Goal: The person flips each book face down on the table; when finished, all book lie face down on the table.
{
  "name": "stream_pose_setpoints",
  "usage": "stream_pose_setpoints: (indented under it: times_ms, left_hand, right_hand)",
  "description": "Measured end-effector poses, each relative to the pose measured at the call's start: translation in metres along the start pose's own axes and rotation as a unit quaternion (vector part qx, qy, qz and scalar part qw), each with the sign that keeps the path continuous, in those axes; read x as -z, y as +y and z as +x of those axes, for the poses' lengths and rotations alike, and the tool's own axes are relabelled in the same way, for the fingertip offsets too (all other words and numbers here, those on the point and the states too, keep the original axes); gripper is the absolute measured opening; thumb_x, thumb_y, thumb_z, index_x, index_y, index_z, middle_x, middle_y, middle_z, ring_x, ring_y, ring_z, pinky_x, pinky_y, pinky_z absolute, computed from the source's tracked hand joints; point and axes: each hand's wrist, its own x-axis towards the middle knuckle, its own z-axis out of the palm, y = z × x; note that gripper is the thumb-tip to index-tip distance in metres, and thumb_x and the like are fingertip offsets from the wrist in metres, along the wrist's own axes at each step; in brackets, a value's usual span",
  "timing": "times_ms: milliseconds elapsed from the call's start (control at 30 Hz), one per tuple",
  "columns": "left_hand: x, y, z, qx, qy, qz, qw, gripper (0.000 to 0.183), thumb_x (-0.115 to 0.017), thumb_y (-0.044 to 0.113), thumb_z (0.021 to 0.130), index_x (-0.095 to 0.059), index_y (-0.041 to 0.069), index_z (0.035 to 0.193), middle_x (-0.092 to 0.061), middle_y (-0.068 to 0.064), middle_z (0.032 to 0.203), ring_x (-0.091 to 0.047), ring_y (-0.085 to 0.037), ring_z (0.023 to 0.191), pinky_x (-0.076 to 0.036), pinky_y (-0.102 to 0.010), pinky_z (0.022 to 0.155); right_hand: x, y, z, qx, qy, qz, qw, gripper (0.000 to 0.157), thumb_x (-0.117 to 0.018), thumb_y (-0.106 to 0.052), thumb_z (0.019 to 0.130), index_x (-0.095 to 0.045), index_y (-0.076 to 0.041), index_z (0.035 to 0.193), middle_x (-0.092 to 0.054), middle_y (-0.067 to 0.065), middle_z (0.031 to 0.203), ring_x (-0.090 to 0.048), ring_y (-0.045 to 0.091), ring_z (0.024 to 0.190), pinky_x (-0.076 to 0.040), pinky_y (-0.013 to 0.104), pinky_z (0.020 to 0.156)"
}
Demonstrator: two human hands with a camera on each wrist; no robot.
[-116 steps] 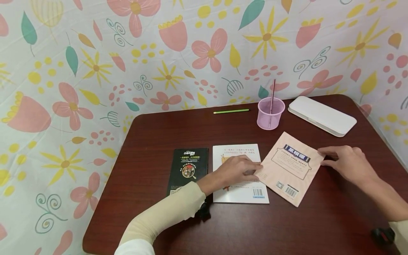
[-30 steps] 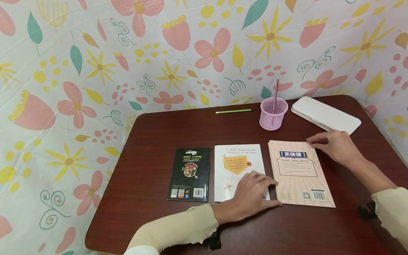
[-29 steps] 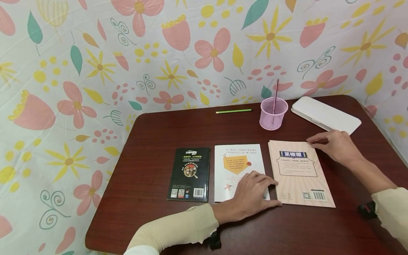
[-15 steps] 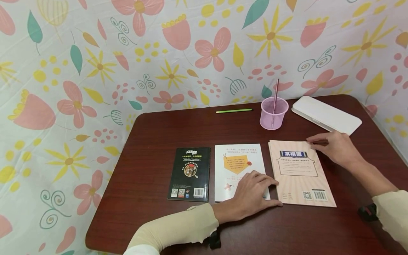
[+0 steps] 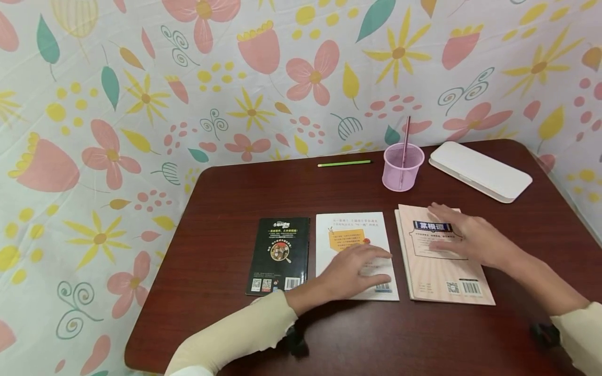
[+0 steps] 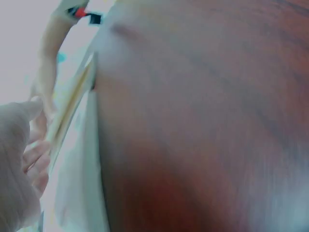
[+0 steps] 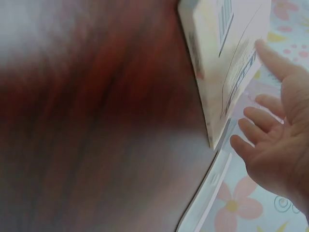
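Observation:
Three books lie face down in a row on the dark wooden table. At the left is a black book (image 5: 280, 256), in the middle a white book (image 5: 352, 230), and at the right a peach-coloured book (image 5: 447, 277). My left hand (image 5: 350, 269) is over the lower part of the white book, fingers and thumb spread apart, holding nothing. Over the upper part of the peach book my right hand (image 5: 475, 240) hovers with relaxed, parted fingers. In the right wrist view, the peach book (image 7: 227, 63) shows beside that hand's fingers.
Behind the books, a pink mesh pen cup (image 5: 402, 167) holds a pencil (image 5: 406, 138). A green pencil (image 5: 345, 163) lies near the table's back edge. A white case (image 5: 479, 169) sits at the back right. Floral cloth (image 5: 207, 94) hangs behind and left of the table (image 5: 226, 193).
The peach book was turned from slanted to nearly straight, beside the white one. Since then, both hands have come off its edges: the left moved left, the right moved left over its cover.

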Motion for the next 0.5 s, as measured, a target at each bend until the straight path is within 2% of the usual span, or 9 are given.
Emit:
stream_pose_setpoints:
  times_ms: [67,100,133,167,300,333,433,500]
  left_hand:
    - [0.014,-0.009,-0.006,0.007,-0.004,-0.043,0.999,0.053,-0.076,0.041,0.101,-0.064,0.017,0.146,-0.063,0.005,0.148,-0.051,-0.007,0.142,-0.034,-0.022,0.118]
    - [0.021,-0.013,-0.009,0.017,-0.007,-0.07,0.9974,0.055,-0.077,0.039,0.1,-0.063,0.017,0.148,-0.061,0.006,0.15,-0.049,-0.007,0.144,-0.035,-0.024,0.119]
    - [0.028,-0.018,-0.013,0.029,-0.01,-0.095,0.995,0.058,-0.078,0.038,0.1,-0.06,0.017,0.151,-0.058,0.007,0.153,-0.046,-0.007,0.146,-0.036,-0.027,0.119]
    - [0.035,-0.023,-0.016,0.036,-0.013,-0.12,0.9921,0.061,-0.078,0.037,0.099,-0.058,0.017,0.154,-0.057,0.007,0.156,-0.045,-0.005,0.147,-0.036,-0.029,0.12]
    - [0.06,-0.044,-0.033,0.072,-0.012,-0.203,0.9765,0.074,-0.083,0.032,0.096,-0.048,0.023,0.161,-0.047,0.012,0.163,-0.038,-0.007,0.151,-0.036,-0.044,0.122]
    - [0.065,-0.05,-0.038,0.078,-0.01,-0.215,0.9734,0.077,-0.084,0.03,0.096,-0.046,0.023,0.163,-0.045,0.013,0.164,-0.036,-0.007,0.153,-0.035,-0.047,0.123]
    - [0.078,-0.066,-0.053,0.098,-0.002,-0.24,0.9657,0.085,-0.087,0.022,0.093,-0.043,0.023,0.165,-0.039,0.017,0.166,-0.031,-0.009,0.155,-0.031,-0.057,0.123]
    - [0.084,-0.077,-0.063,0.108,0.003,-0.247,0.963,0.089,-0.088,0.019,0.091,-0.04,0.023,0.166,-0.036,0.016,0.169,-0.029,-0.011,0.157,-0.029,-0.06,0.123]
  right_hand:
    - [-0.005,-0.005,-0.003,0.027,-0.005,0.023,0.999,0.098,-0.092,-0.041,0.083,-0.044,-0.009,0.162,-0.042,0.023,0.164,-0.042,0.05,0.147,-0.025,0.026,0.124]
    - [-0.007,-0.008,-0.005,0.035,-0.008,0.038,0.999,0.101,-0.093,-0.041,0.082,-0.041,-0.011,0.164,-0.04,0.022,0.166,-0.04,0.05,0.148,-0.019,0.021,0.124]
    - [-0.01,-0.009,-0.006,0.05,-0.008,0.049,0.998,0.104,-0.094,-0.04,0.081,-0.039,-0.012,0.165,-0.039,0.022,0.166,-0.038,0.042,0.151,-0.014,0.015,0.121]
    - [-0.012,-0.011,-0.007,0.065,-0.007,0.056,0.996,0.107,-0.095,-0.039,0.08,-0.037,-0.013,0.166,-0.038,0.023,0.166,-0.035,0.035,0.154,-0.011,0.012,0.12]
    - [-0.021,-0.016,-0.01,0.105,0.005,0.086,0.991,0.115,-0.1,-0.034,0.073,-0.037,-0.011,0.166,-0.038,0.026,0.165,-0.024,0.007,0.157,-0.01,0.021,0.126]
    - [-0.022,-0.017,-0.01,0.112,0.009,0.093,0.989,0.116,-0.101,-0.032,0.071,-0.038,-0.01,0.166,-0.039,0.027,0.165,-0.022,0.0,0.155,-0.009,0.017,0.125]
    - [-0.024,-0.022,-0.013,0.103,0.006,0.119,0.988,0.117,-0.103,-0.031,0.068,-0.04,-0.012,0.165,-0.04,0.022,0.166,-0.023,-0.004,0.154,-0.012,0.008,0.118]
    - [-0.023,-0.026,-0.015,0.094,-0.006,0.134,0.987,0.117,-0.102,-0.031,0.07,-0.038,-0.016,0.166,-0.038,0.018,0.168,-0.023,-0.008,0.152,-0.016,0.004,0.114]
